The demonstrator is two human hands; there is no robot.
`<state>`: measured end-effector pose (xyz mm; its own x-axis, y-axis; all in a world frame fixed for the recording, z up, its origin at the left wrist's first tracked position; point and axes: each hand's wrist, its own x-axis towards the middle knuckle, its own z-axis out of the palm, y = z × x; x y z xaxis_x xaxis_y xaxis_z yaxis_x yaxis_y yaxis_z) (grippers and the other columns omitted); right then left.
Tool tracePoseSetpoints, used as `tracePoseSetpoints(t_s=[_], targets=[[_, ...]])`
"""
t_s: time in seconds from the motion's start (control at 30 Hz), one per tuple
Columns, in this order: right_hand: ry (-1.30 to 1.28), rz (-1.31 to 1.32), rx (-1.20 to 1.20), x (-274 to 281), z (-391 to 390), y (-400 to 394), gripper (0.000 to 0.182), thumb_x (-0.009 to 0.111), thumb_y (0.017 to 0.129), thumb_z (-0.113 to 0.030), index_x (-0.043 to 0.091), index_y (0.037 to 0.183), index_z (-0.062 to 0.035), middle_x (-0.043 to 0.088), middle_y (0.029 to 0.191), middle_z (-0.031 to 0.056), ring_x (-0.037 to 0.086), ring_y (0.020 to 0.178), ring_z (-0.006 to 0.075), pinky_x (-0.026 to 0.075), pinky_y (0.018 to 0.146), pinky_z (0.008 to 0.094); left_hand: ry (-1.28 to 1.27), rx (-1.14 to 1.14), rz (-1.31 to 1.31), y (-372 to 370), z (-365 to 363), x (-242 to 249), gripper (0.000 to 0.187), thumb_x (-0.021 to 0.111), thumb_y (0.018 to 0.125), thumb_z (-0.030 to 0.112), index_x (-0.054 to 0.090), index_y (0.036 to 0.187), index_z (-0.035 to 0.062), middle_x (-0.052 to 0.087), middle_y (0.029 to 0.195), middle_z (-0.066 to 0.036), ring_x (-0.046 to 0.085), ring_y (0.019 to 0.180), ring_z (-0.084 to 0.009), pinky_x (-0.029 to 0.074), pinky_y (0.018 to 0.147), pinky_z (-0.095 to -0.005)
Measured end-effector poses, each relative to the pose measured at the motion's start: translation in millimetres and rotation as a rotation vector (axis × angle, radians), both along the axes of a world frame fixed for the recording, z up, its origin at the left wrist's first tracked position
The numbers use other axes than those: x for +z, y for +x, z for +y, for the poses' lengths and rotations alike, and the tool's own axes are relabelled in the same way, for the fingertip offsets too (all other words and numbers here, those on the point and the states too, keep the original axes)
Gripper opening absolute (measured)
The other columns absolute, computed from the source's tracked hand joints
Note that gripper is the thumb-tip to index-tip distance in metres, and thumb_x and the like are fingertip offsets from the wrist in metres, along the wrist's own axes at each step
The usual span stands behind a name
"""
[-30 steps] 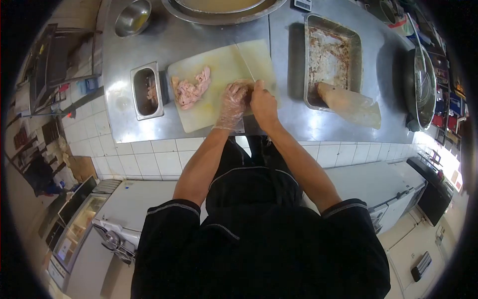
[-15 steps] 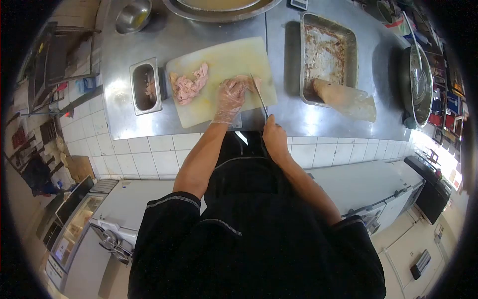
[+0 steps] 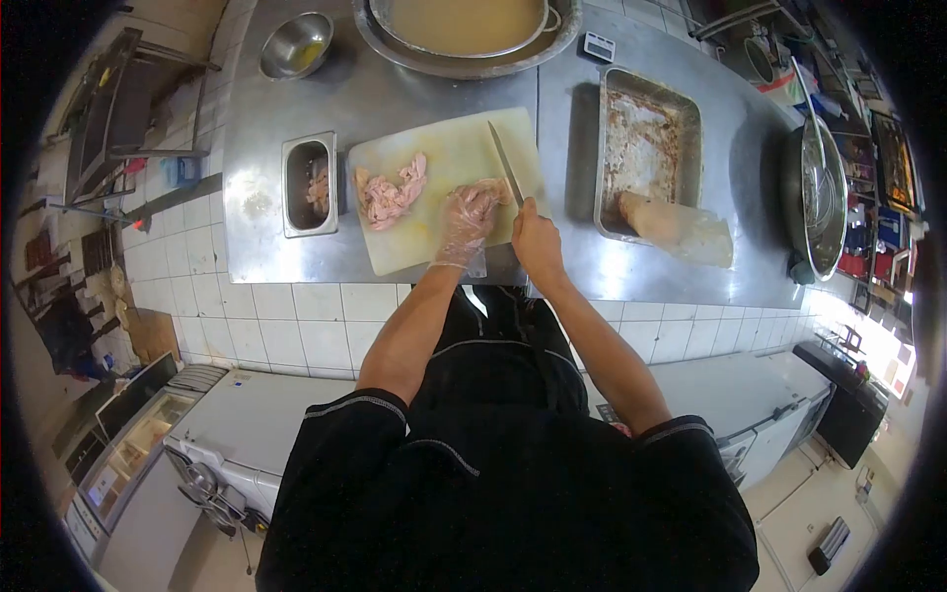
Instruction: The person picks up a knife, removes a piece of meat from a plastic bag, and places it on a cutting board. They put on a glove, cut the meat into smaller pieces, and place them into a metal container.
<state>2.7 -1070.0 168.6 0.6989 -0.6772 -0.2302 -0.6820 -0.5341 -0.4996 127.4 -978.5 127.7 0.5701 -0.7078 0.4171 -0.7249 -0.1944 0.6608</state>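
On the pale cutting board, my left hand, in a clear plastic glove, is closed over a piece of raw meat that looks like chicken. My right hand, bare, grips the handle of a kitchen knife. Its blade points away from me and lies along the right edge of the meat; whether it touches cannot be made out. Left of my gloved hand, more raw meat lies heaped on the board. A steel container with some meat pieces inside stands just left of the board.
Right of the board is a stained metal tray, with a plastic bag over its near edge. At the back are a steel bowl, a large pan of cloudy liquid and a small digital device. A large basin stands far right.
The knife has moved back from the meat's right part, with more blade showing beyond it and its tip farther up the board. My left hand stays on the meat. The whole view has shifted slightly.
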Motion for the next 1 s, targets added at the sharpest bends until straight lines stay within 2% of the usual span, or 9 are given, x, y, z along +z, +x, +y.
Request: tracePoseSetpoints(t_s=[0.17, 0.27, 0.37, 0.47, 0.7, 0.8, 0.9, 1.0], targets=[[-0.031, -0.013, 0.043, -7, -3, 21, 0.028, 0.051, 0.098, -0.016, 0.049, 0.121, 0.0009, 0.067, 0.075, 0.0268, 0.067, 0.071, 0.0488, 0.053, 0.065, 0.0584, 0.053, -0.010, -0.006, 2, 3, 3, 0.031, 0.069, 0.072, 0.000, 0.069, 0.101, 0.0112, 0.070, 0.107, -0.007, 0.065, 0.098, -0.0339, 0.053, 0.086, -0.0462], [-0.032, 0.017, 0.031, -10, -3, 27, 0.031, 0.052, 0.098, -0.016, 0.049, 0.123, 0.0004, 0.068, 0.076, 0.0264, 0.067, 0.072, 0.0480, 0.053, 0.066, 0.0580, 0.034, -0.011, 0.056, 0, 3, -11, 0.028, 0.068, 0.080, 0.006, 0.069, 0.108, 0.0109, 0.069, 0.108, -0.009, 0.063, 0.103, -0.0332, 0.048, 0.095, -0.0486], [-0.026, 0.071, 0.038, -15, -5, 28, 0.032, 0.053, 0.097, -0.016, 0.049, 0.125, 0.0001, 0.068, 0.078, 0.0265, 0.068, 0.074, 0.0475, 0.053, 0.067, 0.0577, 0.080, 0.004, 0.049, 0, 4, -15, 0.028, 0.068, 0.080, 0.006, 0.069, 0.108, 0.0107, 0.070, 0.106, -0.008, 0.064, 0.101, -0.0329, 0.049, 0.094, -0.0480], [-0.046, 0.098, 0.062, -16, -7, 24, 0.032, 0.052, 0.097, -0.016, 0.049, 0.126, -0.0020, 0.068, 0.080, 0.0250, 0.068, 0.075, 0.0454, 0.054, 0.066, 0.0558, 0.044, -0.007, 0.021, 2, 1, 2, 0.027, 0.070, 0.075, 0.001, 0.070, 0.101, 0.0094, 0.070, 0.107, -0.007, 0.065, 0.098, -0.0331, 0.052, 0.086, -0.0456], [-0.059, 0.154, 0.053, -10, 22, -39, 0.034, 0.052, 0.098, -0.017, 0.046, 0.128, -0.0024, 0.066, 0.077, 0.0246, 0.068, 0.071, 0.0456, 0.055, 0.062, 0.0548, 0.098, 0.024, 0.019, 2, -1, 3, 0.020, 0.071, 0.081, 0.004, 0.070, 0.100, 0.0098, 0.070, 0.106, -0.006, 0.066, 0.097, -0.0306, 0.053, 0.085, -0.0436], [0.027, 0.186, 0.031, -7, 34, -70, 0.027, 0.053, 0.096, -0.011, 0.048, 0.119, 0.0027, 0.066, 0.073, 0.0246, 0.067, 0.068, 0.0463, 0.053, 0.061, 0.0555, 0.097, 0.030, 0.063, 3, -3, 6, 0.019, 0.070, 0.083, 0.005, 0.071, 0.101, 0.0104, 0.070, 0.106, -0.006, 0.066, 0.098, -0.0300, 0.053, 0.086, -0.0436], [0.005, 0.172, 0.030, -6, 36, -69, 0.027, 0.053, 0.097, -0.015, 0.048, 0.119, -0.0012, 0.067, 0.074, 0.0243, 0.068, 0.067, 0.0455, 0.055, 0.059, 0.0546, 0.075, 0.031, 0.076, 2, -1, 7, 0.019, 0.069, 0.084, 0.005, 0.071, 0.102, 0.0109, 0.070, 0.106, -0.006, 0.066, 0.098, -0.0297, 0.053, 0.087, -0.0434], [-0.019, 0.152, 0.003, 0, 28, -43, 0.024, 0.053, 0.097, -0.014, 0.048, 0.116, -0.0014, 0.068, 0.075, 0.0243, 0.068, 0.069, 0.0452, 0.056, 0.060, 0.0541, 0.075, 0.031, 0.060, 1, -4, 7, 0.020, 0.068, 0.084, 0.004, 0.071, 0.103, 0.0113, 0.071, 0.105, -0.006, 0.066, 0.098, -0.0294, 0.053, 0.088, -0.0434]])
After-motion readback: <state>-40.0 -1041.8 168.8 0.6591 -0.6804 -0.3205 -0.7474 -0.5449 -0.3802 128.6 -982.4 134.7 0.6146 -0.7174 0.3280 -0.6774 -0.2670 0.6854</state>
